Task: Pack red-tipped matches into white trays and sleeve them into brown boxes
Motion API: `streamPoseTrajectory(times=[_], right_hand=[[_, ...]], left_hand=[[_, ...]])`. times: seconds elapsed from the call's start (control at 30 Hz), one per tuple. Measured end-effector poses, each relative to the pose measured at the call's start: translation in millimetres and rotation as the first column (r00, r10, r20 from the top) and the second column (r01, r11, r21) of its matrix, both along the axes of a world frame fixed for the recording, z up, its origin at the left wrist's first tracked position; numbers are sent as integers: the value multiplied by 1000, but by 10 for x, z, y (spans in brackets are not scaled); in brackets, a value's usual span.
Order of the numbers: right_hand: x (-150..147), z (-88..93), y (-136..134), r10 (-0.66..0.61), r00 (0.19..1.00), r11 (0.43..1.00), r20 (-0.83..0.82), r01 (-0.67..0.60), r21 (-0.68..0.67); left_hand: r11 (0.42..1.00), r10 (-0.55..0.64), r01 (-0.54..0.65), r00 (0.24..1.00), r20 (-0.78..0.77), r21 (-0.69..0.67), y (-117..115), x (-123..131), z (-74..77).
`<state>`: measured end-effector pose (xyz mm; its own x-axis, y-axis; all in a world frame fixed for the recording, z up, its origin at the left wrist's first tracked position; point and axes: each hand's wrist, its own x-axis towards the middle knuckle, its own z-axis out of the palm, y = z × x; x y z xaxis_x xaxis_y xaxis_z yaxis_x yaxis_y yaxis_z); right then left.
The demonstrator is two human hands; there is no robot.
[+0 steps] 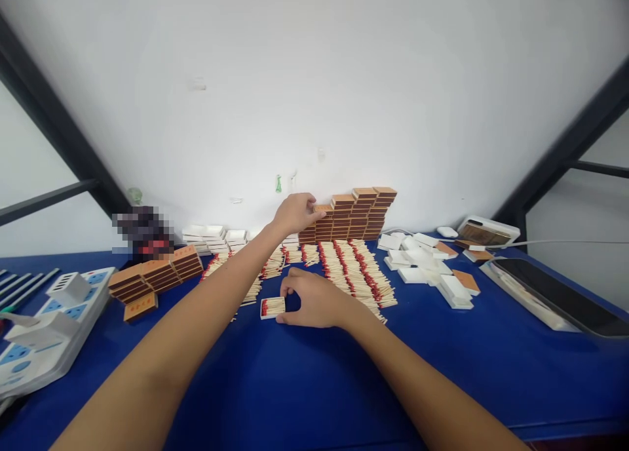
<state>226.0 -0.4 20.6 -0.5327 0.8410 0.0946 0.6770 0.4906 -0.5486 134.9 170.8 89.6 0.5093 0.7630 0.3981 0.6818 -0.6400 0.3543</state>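
My left hand point(295, 215) reaches across to the stepped wall of orange-brown matchboxes point(364, 216). Its thumb and fingers close around a matchbox point(323, 208) on top of a lower column at the left end. Nearer to me, my right hand point(314, 298) pinches the right end of a small white matchbox tray point(272, 308) on the blue table. Red-headed matches lie inside that tray, their heads towards the left. Loose matches point(351, 274) spread in rows behind and beside my right hand. My left forearm hides part of them.
White trays point(213, 233) are stacked at the back left, and more lie in a loose pile point(417, 257) on the right. Other matchboxes point(156, 274) stand at the left, near a power strip point(73, 326). A phone point(555, 294) lies far right.
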Motion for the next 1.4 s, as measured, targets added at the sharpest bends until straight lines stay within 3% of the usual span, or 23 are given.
streamPoseTrajectory(times=[0.23,0.53,0.77,1.1,1.23,1.4], right_hand=[[3,-17,16,6,1000,1000,4,-6,-3],[12,-49,43,34,999,999,-30,-33,26],[9,-56,44,19,999,1000,-39,-18,3],[2,-61,47,20,1000,1000,-22,-20,18],[46,-15,49,30,998,999,-58,-28,44],[224,92,103,30,991,998,-127,-23,52]], left_hand=[[1000,6,-6,1000,22,-23,57,40,19],[999,8,-6,998,60,-36,-36,-214,95],[997,-63,61,997,-52,-43,26,13,145],[998,-23,16,993,-112,-65,21,118,204],[998,-29,24,996,-88,-61,-127,-116,295],[990,-14,13,1000,-8,-139,-504,-950,200]])
